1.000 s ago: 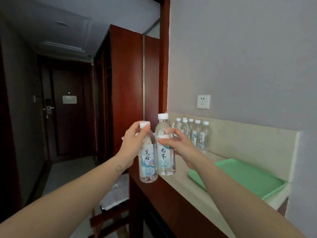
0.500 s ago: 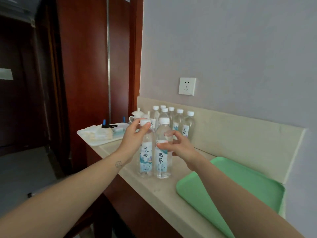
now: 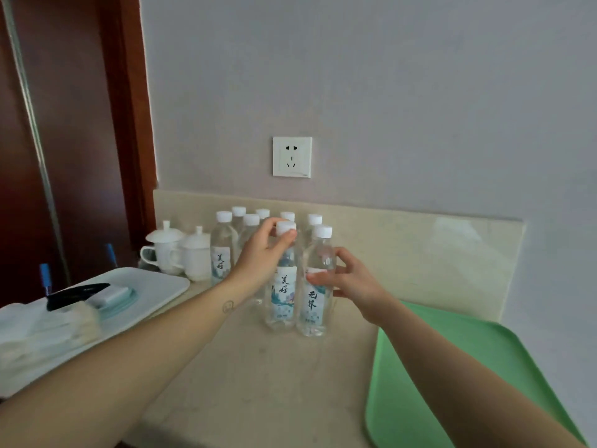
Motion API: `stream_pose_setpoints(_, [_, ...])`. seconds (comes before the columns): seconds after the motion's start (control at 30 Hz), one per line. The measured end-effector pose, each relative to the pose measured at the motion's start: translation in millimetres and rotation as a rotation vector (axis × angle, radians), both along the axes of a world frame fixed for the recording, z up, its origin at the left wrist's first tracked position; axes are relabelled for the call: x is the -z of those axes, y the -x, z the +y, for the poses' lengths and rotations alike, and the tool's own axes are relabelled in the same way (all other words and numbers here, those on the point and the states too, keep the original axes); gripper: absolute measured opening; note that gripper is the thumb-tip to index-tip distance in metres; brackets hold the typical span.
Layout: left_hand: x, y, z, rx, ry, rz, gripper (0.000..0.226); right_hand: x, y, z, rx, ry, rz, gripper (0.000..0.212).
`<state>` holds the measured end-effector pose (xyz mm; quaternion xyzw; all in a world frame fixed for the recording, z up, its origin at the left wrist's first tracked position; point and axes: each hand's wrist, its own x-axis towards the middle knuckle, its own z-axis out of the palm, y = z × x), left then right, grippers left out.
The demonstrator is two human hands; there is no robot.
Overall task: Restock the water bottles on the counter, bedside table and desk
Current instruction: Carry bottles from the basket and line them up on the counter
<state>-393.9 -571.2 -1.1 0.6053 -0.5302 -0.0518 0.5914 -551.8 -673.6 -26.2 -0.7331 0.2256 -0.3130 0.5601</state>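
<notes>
Two clear water bottles with white caps stand side by side on the beige counter [image 3: 258, 376]. My left hand [image 3: 261, 257] grips the left bottle [image 3: 284, 299] at its neck, just under the cap. My right hand [image 3: 349, 279] holds the right bottle [image 3: 315, 305] around its upper body with thumb and fingers. Behind them, several more identical bottles [image 3: 223, 250] stand in a cluster against the backsplash.
A green tray [image 3: 484, 367] lies on the counter to the right. A white tray [image 3: 151, 286] with towels and a black item sits at left, two lidded white cups [image 3: 181, 250] behind it. A wall socket [image 3: 291, 157] is above; a dark wooden cabinet [image 3: 71, 124] stands left.
Both bottles came down from mid-air onto the counter in front of the cluster. My view swung from the hallway towards the wall and counter.
</notes>
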Motion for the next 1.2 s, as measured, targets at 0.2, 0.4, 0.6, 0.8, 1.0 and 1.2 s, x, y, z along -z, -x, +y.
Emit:
stream_pose_setpoints(0.2, [-33.4,-29.6,-28.8,0.098,-0.108,-0.317,0.021,-2.5,-5.7,-11.3,0.149,-0.006,-0.045,0.061])
stream_pose_setpoints(0.4, [-59.8,-54.8,-39.0,0.114,-0.255,-0.564,0.027,-5.4,-19.3,-11.8,0.235,0.038,-0.024,0.058])
stream_pose_setpoints(0.6, [-50.4,-87.0,-44.5,0.106,-0.331,-0.668,0.024,0.6,-40.7,-6.8,0.308,0.114,-0.002,0.051])
stream_pose_setpoints(0.8, [-43.0,-98.6,-48.8,-0.1,-0.303,-0.913,0.03,12.4,-49.3,-0.4,0.336,0.113,-0.022,0.061])
stream_pose_setpoints(1.0, [-34.4,-96.7,-37.3,-0.158,-0.229,-0.973,0.07,20.0,-55.9,8.9,0.398,0.11,-0.042,0.057])
stream_pose_setpoints(1.2, [10.9,-118.4,5.0,-0.333,0.246,-0.508,0.077,41.7,-63.1,13.9,0.426,-0.062,-0.118,0.086])
